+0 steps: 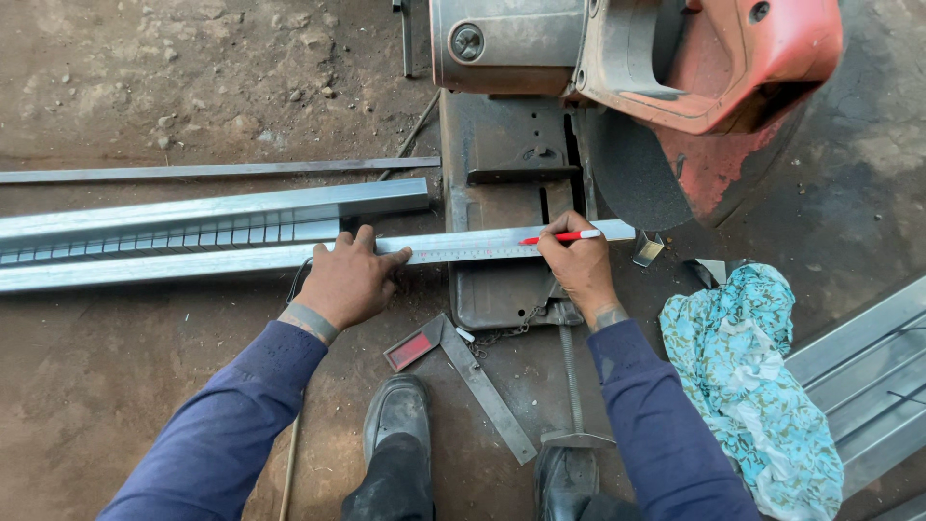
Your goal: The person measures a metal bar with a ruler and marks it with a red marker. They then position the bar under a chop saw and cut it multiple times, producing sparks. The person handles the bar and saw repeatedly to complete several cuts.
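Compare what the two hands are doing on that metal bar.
The left hand lies flat, pressing a steel ruler onto the metal bar. The right hand is curled, pinching a red pen whose tip meets the ruler. Both rest on the bar, wearing dark blue sleeves.

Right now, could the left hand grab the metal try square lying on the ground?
Probably yes. The try square lies in the open just beside the left hand, with nothing over it. But that hand is pressing on the steel ruler, so it would have to let go first.

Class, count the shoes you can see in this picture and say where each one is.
2. One black shoe sits beside the try square; the other black shoe is by the saw's clamp screw.
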